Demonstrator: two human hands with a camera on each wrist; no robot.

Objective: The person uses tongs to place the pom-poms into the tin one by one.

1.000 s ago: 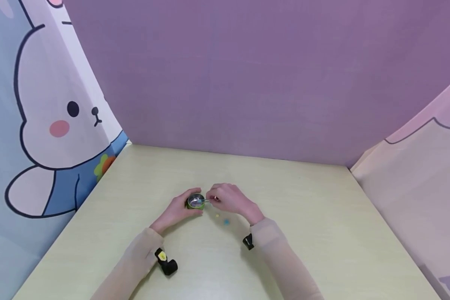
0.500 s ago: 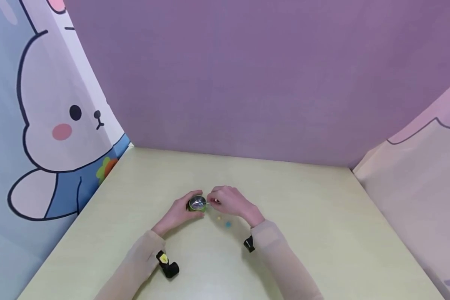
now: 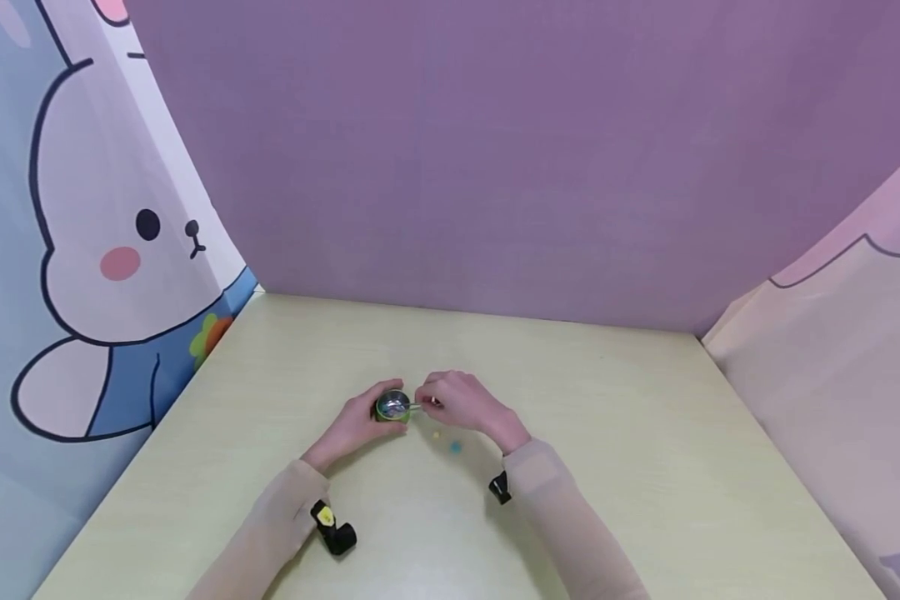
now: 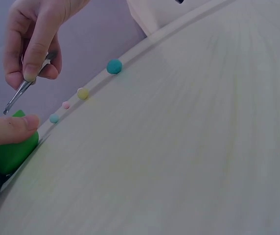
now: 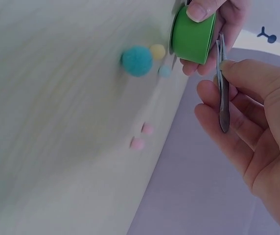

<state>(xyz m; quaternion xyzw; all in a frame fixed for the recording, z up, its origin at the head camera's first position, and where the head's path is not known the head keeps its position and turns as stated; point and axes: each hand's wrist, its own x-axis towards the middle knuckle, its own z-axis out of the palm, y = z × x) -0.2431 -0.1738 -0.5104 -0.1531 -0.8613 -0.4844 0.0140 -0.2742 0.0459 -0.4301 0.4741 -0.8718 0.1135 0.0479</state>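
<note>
My left hand (image 3: pixel 356 423) grips a small round green container (image 5: pixel 191 36) with a shiny metallic inside, thumb on one side and fingers on the other. Just right of it, my right hand (image 3: pixel 465 402) pinches a pair of metal tweezers (image 5: pixel 223 95), whose tips lie at the container's rim in the head view. What lies inside the container is too small to tell. On the table near the container are a large teal pom-pom (image 5: pixel 136 61), a yellow pom-pom (image 5: pixel 157 51) and a small light blue pom-pom (image 5: pixel 164 71). Two pink pom-poms (image 5: pixel 142 137) lie farther off.
The pale wooden table (image 3: pixel 607 467) stretches around both hands. Behind it rises a purple backdrop (image 3: pixel 495 167); a rabbit-print curtain (image 3: pixel 105 208) hangs at the left and a pale one (image 3: pixel 840 333) at the right. Black wrist devices (image 3: pixel 335 533) sit at both sleeves.
The head view has shifted slightly. Both hands keep nearly the same place, with the tweezers still at the container's rim.
</note>
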